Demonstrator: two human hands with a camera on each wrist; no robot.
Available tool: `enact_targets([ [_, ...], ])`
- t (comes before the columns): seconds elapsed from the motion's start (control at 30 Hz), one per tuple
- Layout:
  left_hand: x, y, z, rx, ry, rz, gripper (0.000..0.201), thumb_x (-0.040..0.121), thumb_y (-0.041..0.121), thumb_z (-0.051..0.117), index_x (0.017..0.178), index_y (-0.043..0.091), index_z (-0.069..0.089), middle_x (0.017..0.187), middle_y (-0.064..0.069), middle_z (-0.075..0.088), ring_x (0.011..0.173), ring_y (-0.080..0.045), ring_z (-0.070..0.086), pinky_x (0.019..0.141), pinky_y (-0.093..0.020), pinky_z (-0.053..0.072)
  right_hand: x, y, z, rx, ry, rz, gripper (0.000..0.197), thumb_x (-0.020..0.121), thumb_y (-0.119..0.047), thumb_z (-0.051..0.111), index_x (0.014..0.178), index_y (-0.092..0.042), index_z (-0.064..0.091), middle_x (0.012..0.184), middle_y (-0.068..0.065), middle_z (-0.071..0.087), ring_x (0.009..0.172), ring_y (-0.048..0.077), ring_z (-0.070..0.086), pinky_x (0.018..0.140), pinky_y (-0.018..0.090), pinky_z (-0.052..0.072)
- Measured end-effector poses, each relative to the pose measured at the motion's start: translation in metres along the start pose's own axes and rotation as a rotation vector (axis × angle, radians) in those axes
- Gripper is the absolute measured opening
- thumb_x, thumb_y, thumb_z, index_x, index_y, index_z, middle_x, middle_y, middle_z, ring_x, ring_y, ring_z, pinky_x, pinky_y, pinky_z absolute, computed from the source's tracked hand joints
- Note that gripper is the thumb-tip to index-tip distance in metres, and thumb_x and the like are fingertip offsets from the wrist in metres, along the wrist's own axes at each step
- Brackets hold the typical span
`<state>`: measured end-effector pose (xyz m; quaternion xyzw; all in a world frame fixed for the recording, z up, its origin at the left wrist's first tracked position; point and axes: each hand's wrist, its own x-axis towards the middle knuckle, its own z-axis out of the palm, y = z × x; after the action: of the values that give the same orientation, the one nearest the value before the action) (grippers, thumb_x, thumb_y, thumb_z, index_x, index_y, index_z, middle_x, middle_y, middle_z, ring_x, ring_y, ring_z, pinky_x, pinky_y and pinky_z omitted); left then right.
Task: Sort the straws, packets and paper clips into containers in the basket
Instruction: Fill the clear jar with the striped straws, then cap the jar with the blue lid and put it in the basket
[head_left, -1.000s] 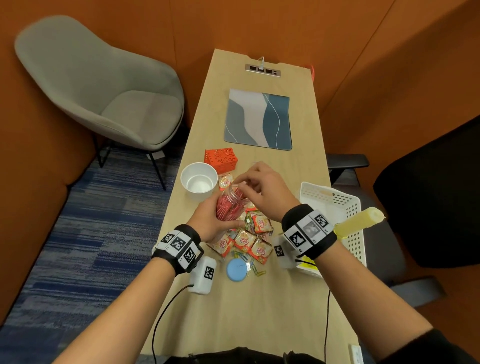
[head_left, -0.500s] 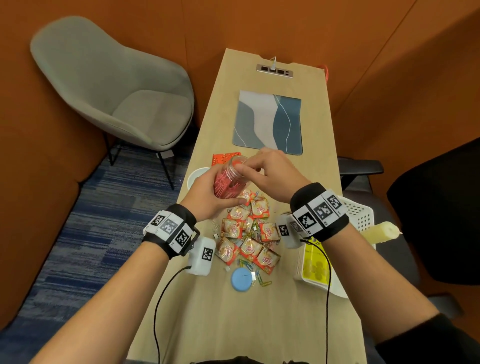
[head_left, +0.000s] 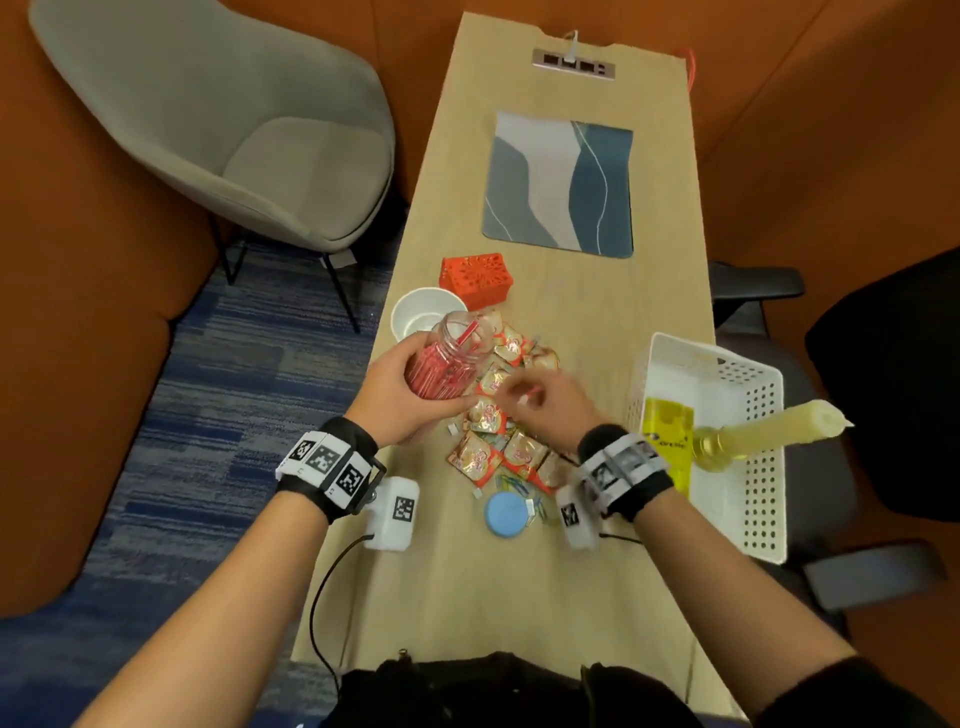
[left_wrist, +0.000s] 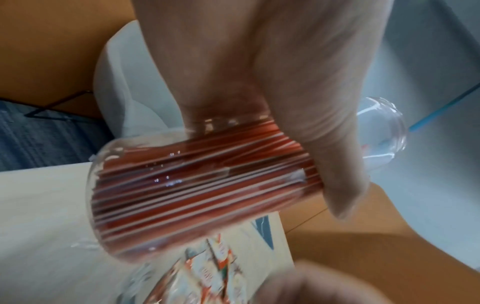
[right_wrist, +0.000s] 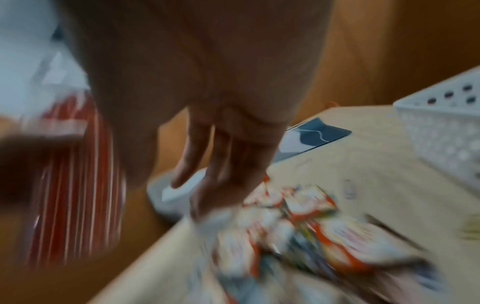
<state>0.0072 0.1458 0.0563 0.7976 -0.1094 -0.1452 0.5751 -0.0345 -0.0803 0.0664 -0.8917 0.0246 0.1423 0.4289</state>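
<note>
My left hand (head_left: 439, 376) grips a clear jar (head_left: 449, 358) packed with red-and-white straws and holds it tilted above the table's left side; the jar (left_wrist: 202, 185) fills the left wrist view. My right hand (head_left: 511, 401) hovers low over the pile of orange-and-white packets (head_left: 488, 457), its fingers (right_wrist: 228, 164) hanging down, relaxed, close to the packets (right_wrist: 311, 216). The right wrist view is blurred. Coloured paper clips (head_left: 514, 486) lie beside a blue lid (head_left: 505, 514). The white basket (head_left: 753, 519) stands at the right edge.
A white cup (head_left: 423, 314) and a red patterned box (head_left: 475, 278) stand behind the jar. The basket holds a yellow bottle (head_left: 667, 441) and a pale yellow candle-like object (head_left: 779, 428). A grey-blue mat (head_left: 561, 182) lies further back. Chairs flank the table.
My right hand has left the jar's mouth and dropped to the right, down to the packets. The left hand still holds the jar, now lower and nearer the cup.
</note>
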Motion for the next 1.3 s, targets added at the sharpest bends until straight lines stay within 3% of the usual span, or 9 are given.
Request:
enact_targets([
  [0.07, -0.010, -0.012, 0.005, 0.015, -0.045, -0.038, 0.068, 0.061, 0.025, 0.097, 0.120, 0.019, 0.065, 0.107, 0.005, 0.072, 0.098, -0.004, 0.068, 0.086, -0.017, 0.052, -0.025, 0.035, 0.043, -0.421, -0.364, 0.044, 0.051, 0.073, -0.044, 0.080, 0.116, -0.024, 0.062, 0.113, 0.000, 0.058, 0.096, 0.015, 0.057, 0.086, 0.034, 0.052],
  [0.13, -0.018, -0.024, 0.010, 0.042, -0.083, -0.060, 0.070, 0.060, 0.024, 0.098, 0.121, 0.022, 0.065, 0.106, 0.007, 0.073, 0.096, -0.004, 0.069, 0.087, -0.021, 0.053, -0.045, 0.058, 0.078, -0.608, -0.476, 0.030, 0.074, 0.062, -0.050, 0.085, 0.126, -0.031, 0.052, 0.127, 0.003, 0.043, 0.111, 0.022, 0.049, 0.092, 0.037, 0.049],
  [0.4, -0.043, -0.046, 0.013, 0.133, -0.111, -0.120, 0.071, 0.058, 0.025, 0.099, 0.120, 0.024, 0.066, 0.105, 0.009, 0.073, 0.096, -0.003, 0.068, 0.083, -0.016, 0.052, -0.059, 0.066, 0.098, -0.623, -0.324, -0.042, 0.056, 0.075, -0.037, 0.077, 0.125, -0.025, 0.057, 0.123, 0.007, 0.046, 0.111, 0.027, 0.049, 0.092, 0.039, 0.048],
  [0.53, -0.050, -0.048, 0.012, 0.173, -0.161, -0.125, 0.071, 0.058, 0.018, 0.098, 0.121, 0.025, 0.065, 0.106, 0.007, 0.072, 0.098, -0.007, 0.067, 0.089, -0.026, 0.055, -0.056, 0.046, 0.042, -0.248, -0.074, 0.094, 0.059, 0.072, -0.040, 0.082, 0.124, -0.020, 0.061, 0.113, 0.001, 0.055, 0.104, 0.020, 0.058, 0.083, 0.025, 0.047],
  [0.63, -0.049, -0.045, 0.013, 0.206, -0.170, -0.107, 0.082, 0.048, 0.034, 0.096, 0.123, 0.025, 0.067, 0.106, 0.008, 0.073, 0.098, -0.008, 0.068, 0.091, -0.032, 0.057, -0.060, 0.011, -0.008, 0.202, 0.135, 0.057, 0.056, 0.072, -0.027, 0.086, 0.122, -0.025, 0.062, 0.113, 0.000, 0.061, 0.100, 0.016, 0.065, 0.077, 0.022, 0.057],
  [0.87, -0.043, -0.026, 0.031, 0.172, -0.246, -0.057, 0.080, 0.047, 0.026, 0.102, 0.119, 0.025, 0.068, 0.096, 0.009, 0.074, 0.086, -0.002, 0.070, 0.077, -0.021, 0.055, -0.063, -0.033, -0.016, -0.099, -0.090, -0.267, 0.056, 0.067, -0.010, 0.085, 0.118, -0.024, 0.066, 0.118, -0.008, 0.064, 0.109, 0.007, 0.059, 0.083, 0.015, 0.053],
  [1.0, -0.043, -0.020, 0.031, 0.180, -0.290, -0.055, 0.083, 0.046, 0.027, 0.102, 0.121, 0.026, 0.067, 0.100, 0.009, 0.074, 0.090, -0.004, 0.070, 0.085, -0.030, 0.059, -0.069, -0.033, -0.019, -0.099, -0.092, -0.208, 0.054, 0.069, -0.021, 0.087, 0.119, -0.026, 0.066, 0.110, -0.016, 0.061, 0.096, 0.001, 0.061, 0.081, 0.015, 0.053],
  [1.13, -0.047, -0.020, 0.036, 0.257, -0.295, -0.051, 0.093, 0.043, 0.035, 0.102, 0.127, 0.022, 0.064, 0.109, 0.007, 0.069, 0.097, -0.009, 0.068, 0.091, -0.034, 0.057, -0.074, -0.031, -0.017, -0.108, -0.111, -0.067, 0.060, 0.073, -0.034, 0.085, 0.126, -0.020, 0.061, 0.105, -0.006, 0.061, 0.082, 0.001, 0.061, 0.079, 0.024, 0.054],
  [1.3, -0.049, -0.009, 0.033, 0.178, -0.406, -0.048, 0.068, 0.050, 0.021, 0.101, 0.111, 0.021, 0.070, 0.097, 0.001, 0.075, 0.089, -0.013, 0.072, 0.087, -0.040, 0.059, -0.084, -0.027, -0.023, -0.046, -0.155, -0.179, 0.061, 0.074, -0.015, 0.083, 0.129, -0.022, 0.058, 0.117, -0.008, 0.059, 0.102, 0.012, 0.064, 0.084, 0.022, 0.057],
])
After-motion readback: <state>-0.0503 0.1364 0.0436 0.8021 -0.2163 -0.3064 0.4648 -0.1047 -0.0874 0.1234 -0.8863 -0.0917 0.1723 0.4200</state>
